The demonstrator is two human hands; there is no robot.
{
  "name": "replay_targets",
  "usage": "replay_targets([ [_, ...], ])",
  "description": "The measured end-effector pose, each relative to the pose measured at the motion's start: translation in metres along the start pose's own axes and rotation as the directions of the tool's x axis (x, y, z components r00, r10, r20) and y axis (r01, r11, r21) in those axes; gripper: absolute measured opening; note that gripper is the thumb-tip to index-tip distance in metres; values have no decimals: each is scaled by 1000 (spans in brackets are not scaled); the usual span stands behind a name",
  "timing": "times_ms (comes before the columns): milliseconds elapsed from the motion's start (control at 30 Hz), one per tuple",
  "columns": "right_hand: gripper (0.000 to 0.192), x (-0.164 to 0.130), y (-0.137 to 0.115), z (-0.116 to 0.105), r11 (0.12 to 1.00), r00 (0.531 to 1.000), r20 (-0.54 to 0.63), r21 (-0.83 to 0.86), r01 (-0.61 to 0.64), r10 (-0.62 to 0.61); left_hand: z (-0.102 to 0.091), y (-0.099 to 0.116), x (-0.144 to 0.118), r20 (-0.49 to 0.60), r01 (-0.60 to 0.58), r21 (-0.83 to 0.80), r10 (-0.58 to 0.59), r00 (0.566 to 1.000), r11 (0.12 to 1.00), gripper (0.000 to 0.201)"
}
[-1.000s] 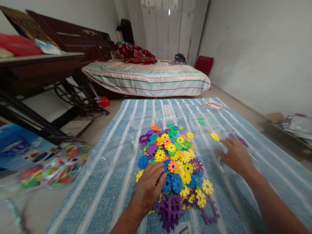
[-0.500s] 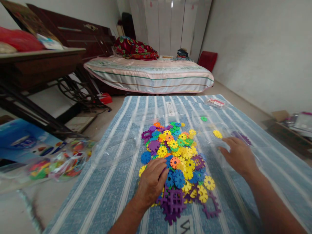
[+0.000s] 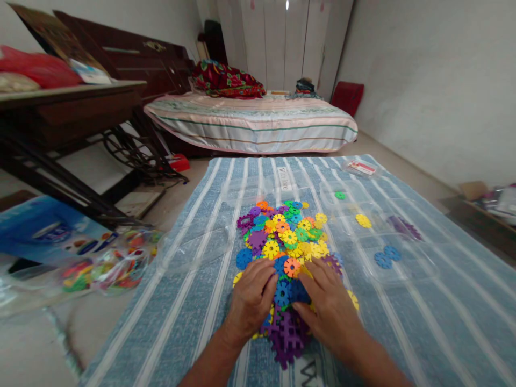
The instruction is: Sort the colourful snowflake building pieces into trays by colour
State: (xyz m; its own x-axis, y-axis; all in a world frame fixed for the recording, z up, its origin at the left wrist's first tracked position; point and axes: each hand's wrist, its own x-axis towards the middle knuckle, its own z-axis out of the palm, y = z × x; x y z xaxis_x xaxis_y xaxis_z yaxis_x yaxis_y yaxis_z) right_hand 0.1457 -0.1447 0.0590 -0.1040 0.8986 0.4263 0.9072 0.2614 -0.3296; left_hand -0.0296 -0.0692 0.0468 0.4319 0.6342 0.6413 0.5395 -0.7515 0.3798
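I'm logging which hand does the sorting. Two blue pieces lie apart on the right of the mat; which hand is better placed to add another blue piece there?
Probably the right hand: it rests on the pile beside blue pieces, nearer the two blue pieces. The left hand lies farther away.

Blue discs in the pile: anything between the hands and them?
Nothing visible. Left hand and right hand already rest on the pile, with blue discs showing in the gap between them.

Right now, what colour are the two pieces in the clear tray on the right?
Blue, seen in the head view.
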Motion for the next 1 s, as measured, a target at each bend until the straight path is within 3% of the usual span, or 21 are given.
replay_targets([
  [233,36,-1,0,10,997,996,48,21,-80,79,0,-9,-2,-48,-9,74,13,999,997,11],
  [467,20,-4,-4,13,980,994,-98,195,-27,46,0,-17,-1,-80,8,104,0,997,995,11],
  [600,8,-4,1,1,970,983,-175,242,-3,47,-1,-17,0,-85,46,98,-38,996,994,10],
  [800,12,0,47,-39,979,956,-252,174,-106,148,-1,-16,-3,-103,134,93,-125,987,987,11],
  [1000,32,-6,106,-68,966,900,-379,-53,-253,215,-4,-16,-2,-97,195,60,-189,977,979,11],
])
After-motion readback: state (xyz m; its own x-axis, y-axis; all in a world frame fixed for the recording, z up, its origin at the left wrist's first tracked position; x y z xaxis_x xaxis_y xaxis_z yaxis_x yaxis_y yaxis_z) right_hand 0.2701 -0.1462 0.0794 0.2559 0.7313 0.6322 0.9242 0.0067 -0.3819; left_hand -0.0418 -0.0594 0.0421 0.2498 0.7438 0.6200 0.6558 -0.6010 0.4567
